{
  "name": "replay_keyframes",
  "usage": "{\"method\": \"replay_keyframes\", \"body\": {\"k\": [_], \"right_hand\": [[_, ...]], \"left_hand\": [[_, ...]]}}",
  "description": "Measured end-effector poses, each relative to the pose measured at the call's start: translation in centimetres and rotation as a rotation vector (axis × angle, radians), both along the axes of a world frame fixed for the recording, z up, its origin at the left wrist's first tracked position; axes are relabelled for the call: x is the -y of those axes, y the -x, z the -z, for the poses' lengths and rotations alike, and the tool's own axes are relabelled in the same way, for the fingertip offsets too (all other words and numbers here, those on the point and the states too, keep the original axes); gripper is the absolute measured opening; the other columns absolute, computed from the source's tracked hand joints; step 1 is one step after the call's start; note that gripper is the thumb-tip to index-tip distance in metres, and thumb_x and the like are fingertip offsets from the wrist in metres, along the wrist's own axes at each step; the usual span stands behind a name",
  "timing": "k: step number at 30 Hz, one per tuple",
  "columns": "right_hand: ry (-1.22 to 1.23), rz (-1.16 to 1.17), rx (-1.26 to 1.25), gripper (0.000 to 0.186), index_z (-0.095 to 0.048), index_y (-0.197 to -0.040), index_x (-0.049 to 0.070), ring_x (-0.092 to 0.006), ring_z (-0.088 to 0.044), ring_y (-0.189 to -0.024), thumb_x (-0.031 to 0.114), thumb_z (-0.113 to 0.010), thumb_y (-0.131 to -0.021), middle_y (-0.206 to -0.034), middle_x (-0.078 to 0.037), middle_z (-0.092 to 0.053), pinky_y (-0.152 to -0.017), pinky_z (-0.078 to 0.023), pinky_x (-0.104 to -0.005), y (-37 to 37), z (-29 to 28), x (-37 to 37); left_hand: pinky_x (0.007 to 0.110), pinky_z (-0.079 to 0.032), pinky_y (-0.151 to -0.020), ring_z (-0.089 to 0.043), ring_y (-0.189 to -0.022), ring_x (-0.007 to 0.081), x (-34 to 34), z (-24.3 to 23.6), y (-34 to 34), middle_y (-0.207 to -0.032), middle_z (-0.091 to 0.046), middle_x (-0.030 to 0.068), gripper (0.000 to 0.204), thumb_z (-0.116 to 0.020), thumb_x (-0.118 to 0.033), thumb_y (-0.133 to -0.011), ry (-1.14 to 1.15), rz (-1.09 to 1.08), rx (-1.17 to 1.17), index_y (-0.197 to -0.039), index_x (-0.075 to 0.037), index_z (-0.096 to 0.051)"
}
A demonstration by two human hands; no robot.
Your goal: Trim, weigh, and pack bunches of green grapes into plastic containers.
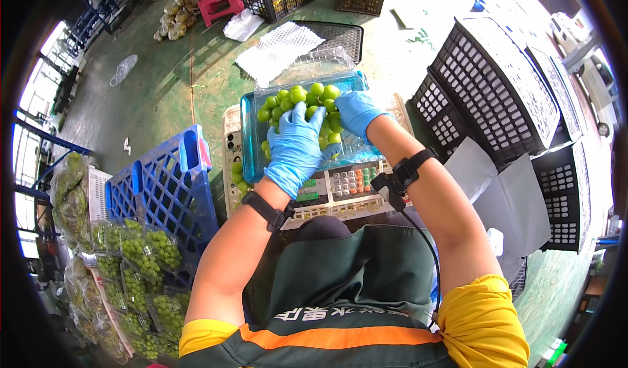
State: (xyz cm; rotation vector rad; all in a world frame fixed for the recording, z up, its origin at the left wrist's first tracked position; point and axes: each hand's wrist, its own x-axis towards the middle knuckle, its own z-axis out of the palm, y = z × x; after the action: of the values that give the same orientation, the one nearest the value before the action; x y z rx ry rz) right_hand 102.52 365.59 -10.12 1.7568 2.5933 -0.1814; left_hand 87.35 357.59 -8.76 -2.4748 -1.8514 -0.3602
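A bunch of green grapes (pixel 297 96) lies in a clear plastic clamshell box (pixel 327 58), its lid folded open at the far side. The box rests on the blue tray (pixel 248 139) of a weighing scale (pixel 353 181) with a keypad. My left hand (pixel 294 147), in a blue glove, lies over the near left of the bunch with its fingers curled onto the grapes. My right hand (pixel 358 114), also gloved, is closed at the bunch's right side; what its fingertips hold is hidden. More loose grapes (pixel 237 172) show at the scale's left edge.
On the left stands a blue plastic crate (pixel 163 178), with several bagged grape bunches (pixel 140 263) near it. Black crates (pixel 484 87) are stacked at the right. Beyond the scale are white foam netting (pixel 278 49), a black tray (pixel 340 35) and a red stool (pixel 220 5).
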Motion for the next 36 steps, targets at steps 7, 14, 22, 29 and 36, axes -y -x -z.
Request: {"method": "replay_keyframes", "body": {"k": [7,14,22,29,36], "right_hand": [[0.127,-0.023,0.146,0.022,-0.065,-0.091,0.011,-0.0291,-0.064,-0.081,0.012,-0.050,-0.076,-0.087,-0.013,-0.065,-0.075,-0.047,-0.0392,-0.8,-2.1,1.4],[0.023,-0.031,-0.017,0.020,-0.066,-0.089,0.009,-0.0306,-0.064,-0.078,0.013,-0.050,-0.077,-0.083,-0.014,-0.065,-0.069,-0.049,-0.0392,-2.0,-0.1,1.6],[-0.066,-0.033,-0.130,0.017,-0.066,-0.084,0.012,-0.0311,-0.061,-0.078,0.011,-0.053,-0.073,-0.081,-0.014,-0.063,-0.074,-0.048,-0.0402,-2.2,0.6,2.8],[-0.613,0.089,-0.893,0.023,-0.059,-0.101,0.008,-0.0269,-0.054,-0.089,0.015,-0.061,-0.079,-0.101,-0.012,-0.057,-0.079,-0.044,-0.0359,-4.2,0.8,4.7],[0.550,0.589,-1.621,0.051,-0.046,-0.127,0.007,-0.0180,-0.047,-0.100,0.039,-0.051,-0.087,-0.115,-0.010,-0.053,-0.083,-0.040,-0.0367,-6.3,-0.8,7.7]], "left_hand": [[0.041,-0.032,-0.100,-0.033,-0.123,0.0378,-0.8,-1.5,3.8,-0.134,-0.032,0.0216,0.087,-0.074,-0.046,-0.063,0.158,0.290,0.488,-0.130,-0.005,-0.038],[0.041,-0.020,-0.107,-0.019,-0.131,0.0367,-3.7,1.1,5.6,-0.139,-0.020,0.0237,0.093,-0.073,-0.048,-0.067,0.089,0.083,0.273,-0.137,-0.007,-0.028],[0.038,-0.024,-0.103,-0.053,-0.100,0.0236,-11.7,2.0,10.4,-0.129,-0.042,0.0120,0.097,-0.058,-0.061,-0.074,0.887,-0.099,1.776,-0.140,-0.003,-0.016],[0.053,-0.019,-0.101,-0.055,-0.097,0.0173,-10.8,-0.6,12.2,-0.104,-0.061,0.0054,0.051,-0.055,-0.054,-0.079,0.652,-0.322,2.129,-0.114,-0.016,-0.056],[0.031,-0.043,-0.086,-0.041,-0.115,0.0125,1.8,3.5,10.9,-0.129,-0.044,0.0026,0.050,-0.044,-0.013,-0.092,0.543,-0.194,1.349,-0.139,-0.014,-0.029]]}}
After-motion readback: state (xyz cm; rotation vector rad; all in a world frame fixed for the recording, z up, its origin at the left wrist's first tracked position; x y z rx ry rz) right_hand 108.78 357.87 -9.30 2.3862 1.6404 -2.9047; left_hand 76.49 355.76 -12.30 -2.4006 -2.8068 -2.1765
